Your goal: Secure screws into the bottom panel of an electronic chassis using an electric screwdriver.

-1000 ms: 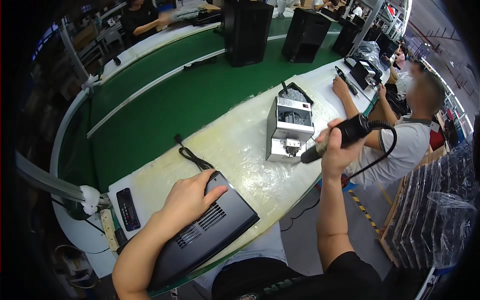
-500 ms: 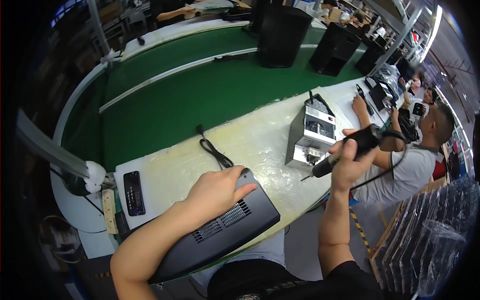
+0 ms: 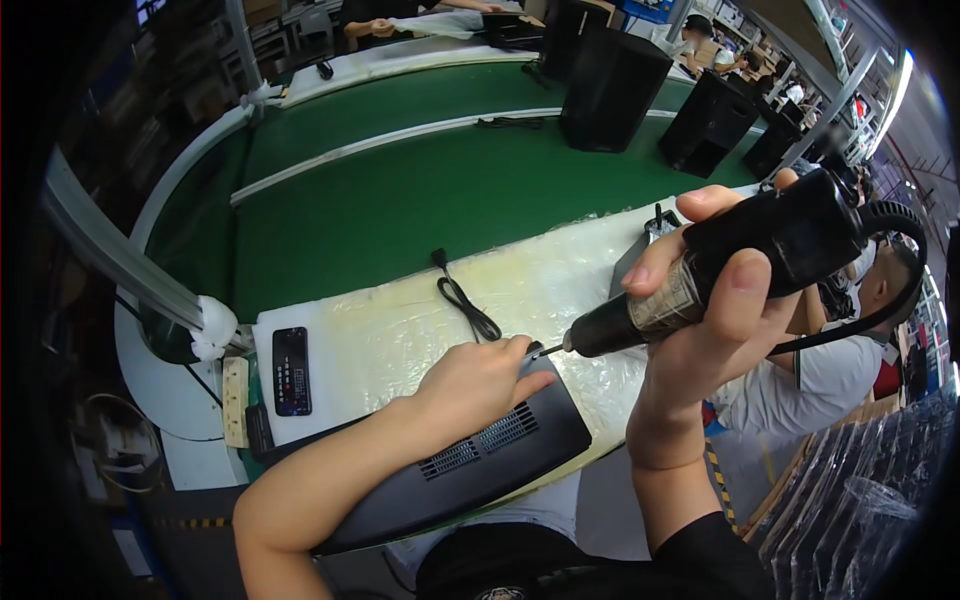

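Note:
A dark grey housing [image 3: 475,492] with slotted vents lies tilted along the near edge of the bench. My left hand [image 3: 470,385] grips its far corner, fingers over the edge and thumb stretched across the top. Closed round a black corded electric screwdriver [image 3: 775,235], my right hand [image 3: 715,350] holds the tool slanting down to the left. The bit reaches the housing's corner beside my left fingertips, close to a screw hole; whether it touches is too small to tell. A black cable with a plug [image 3: 462,305] lies just beyond the housing.
A flat black phone-like device [image 3: 292,370] lies at left near a power strip [image 3: 235,402]. Behind the screwdriver stands a partly hidden metal unit [image 3: 632,255]. Black speaker cabinets [image 3: 615,92] stand on the green conveyor [image 3: 400,210]. A co-worker [image 3: 800,395] sits at right.
My right hand has brought the screwdriver up and closer, its bit now at the housing's corner instead of over the bench. My left hand keeps its grip. The whole view has shifted slightly.

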A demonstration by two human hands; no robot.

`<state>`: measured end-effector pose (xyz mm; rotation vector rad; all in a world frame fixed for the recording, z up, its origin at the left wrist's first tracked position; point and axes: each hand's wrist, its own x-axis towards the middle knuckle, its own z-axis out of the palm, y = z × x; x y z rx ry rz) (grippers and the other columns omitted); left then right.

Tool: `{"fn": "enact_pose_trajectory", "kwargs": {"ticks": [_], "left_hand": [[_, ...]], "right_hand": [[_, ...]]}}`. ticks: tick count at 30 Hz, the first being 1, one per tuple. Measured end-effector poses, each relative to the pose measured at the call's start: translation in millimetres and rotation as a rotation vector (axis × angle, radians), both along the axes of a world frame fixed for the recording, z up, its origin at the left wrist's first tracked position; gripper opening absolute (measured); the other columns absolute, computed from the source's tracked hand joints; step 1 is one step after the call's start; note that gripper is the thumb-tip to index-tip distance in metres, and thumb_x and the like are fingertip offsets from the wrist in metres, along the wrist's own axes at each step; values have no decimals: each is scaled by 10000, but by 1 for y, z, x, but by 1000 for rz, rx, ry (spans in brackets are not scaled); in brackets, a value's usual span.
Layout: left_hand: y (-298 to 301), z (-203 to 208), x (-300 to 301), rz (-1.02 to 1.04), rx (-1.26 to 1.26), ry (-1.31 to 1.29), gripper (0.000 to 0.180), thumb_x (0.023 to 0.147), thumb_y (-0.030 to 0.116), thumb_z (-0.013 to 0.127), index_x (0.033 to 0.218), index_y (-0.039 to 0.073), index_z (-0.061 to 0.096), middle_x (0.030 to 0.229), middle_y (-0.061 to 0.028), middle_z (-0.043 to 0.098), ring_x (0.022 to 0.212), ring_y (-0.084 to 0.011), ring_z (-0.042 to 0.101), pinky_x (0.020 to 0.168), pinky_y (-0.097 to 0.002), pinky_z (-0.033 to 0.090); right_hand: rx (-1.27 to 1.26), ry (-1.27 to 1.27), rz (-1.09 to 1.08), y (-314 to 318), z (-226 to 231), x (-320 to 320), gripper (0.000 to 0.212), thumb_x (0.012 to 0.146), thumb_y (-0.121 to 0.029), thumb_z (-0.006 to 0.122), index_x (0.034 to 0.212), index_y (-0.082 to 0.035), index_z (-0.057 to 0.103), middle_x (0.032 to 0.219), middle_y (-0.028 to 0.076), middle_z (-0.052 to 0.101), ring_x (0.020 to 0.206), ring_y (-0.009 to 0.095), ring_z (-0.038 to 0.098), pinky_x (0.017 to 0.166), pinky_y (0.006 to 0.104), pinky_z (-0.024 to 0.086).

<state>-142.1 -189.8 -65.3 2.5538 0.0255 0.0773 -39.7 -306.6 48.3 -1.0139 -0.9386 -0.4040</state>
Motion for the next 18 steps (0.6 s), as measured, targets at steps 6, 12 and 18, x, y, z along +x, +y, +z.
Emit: {"fn": "enact_pose_trajectory", "kwargs": {"ticks": [6,12,18], "left_hand": [[-2,1,2,4,4,65,463,926,435,534,1082,-1,543,903,-198,652,801,-373,649,702,-449,525],[-4,3,1,-7,47,44,478,934,427,520,1029,-40,548,886,-191,658,793,-355,661,684,-439,536],[-3,2,0,-7,61,23,482,934,425,519,1010,-49,554,887,-193,660,787,-358,663,676,-442,537]], "right_hand": [[-107,-71,39,14,-21,0,629,970,-324,530,1399,42,251,996,152,591,574,123,573,520,218,459],[-122,-18,54,21,-24,-3,678,952,-372,566,1397,37,259,995,157,591,578,120,572,522,210,453],[-71,13,128,27,-31,-5,575,925,-339,622,1281,25,353,986,176,608,576,126,577,504,215,460]]}}
